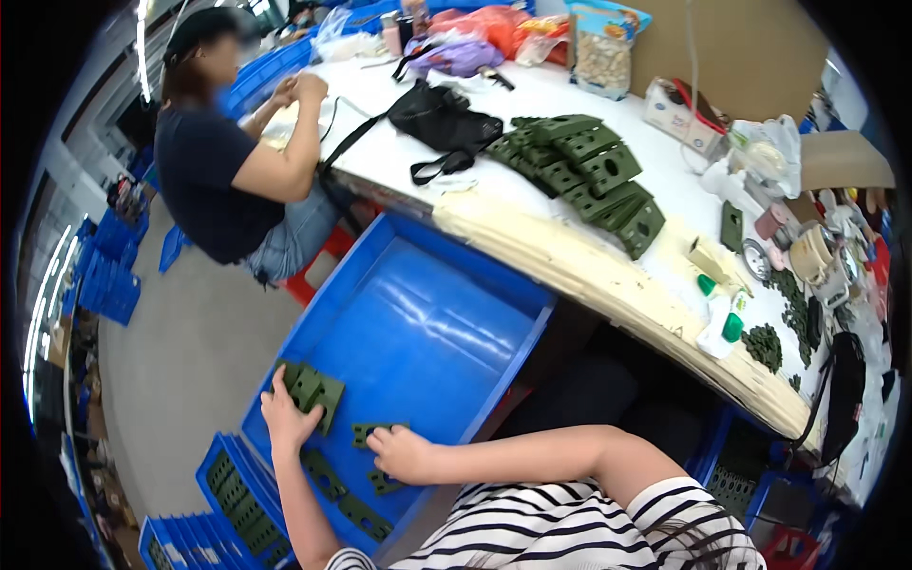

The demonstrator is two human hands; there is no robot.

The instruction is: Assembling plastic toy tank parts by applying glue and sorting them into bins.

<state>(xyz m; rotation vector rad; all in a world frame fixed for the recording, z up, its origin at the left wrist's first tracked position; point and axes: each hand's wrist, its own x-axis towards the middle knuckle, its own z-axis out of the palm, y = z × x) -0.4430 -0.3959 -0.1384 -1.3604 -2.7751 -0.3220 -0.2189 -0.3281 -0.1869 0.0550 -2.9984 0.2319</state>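
Both my hands work inside a large blue plastic tray (427, 328). At its left side my left hand (286, 420) is closed around a small group of green perforated plates (312, 391), thumb on the near side and fingers at the far edge. To the right of it, my right hand (407, 456) has its fingers curled on the near edge of a single green plate (369, 433). More loose green plates (363, 518) lie on the tray floor between my forearms, one of them partly under my right hand.
A white table (380, 81) beyond the tray bears a heap of green plates (589, 176), a black bag (442, 119) and small green parts (763, 348). Blue crates with green plates (242, 503) stand at lower left. A seated co-worker (214, 161) handles something at the table.
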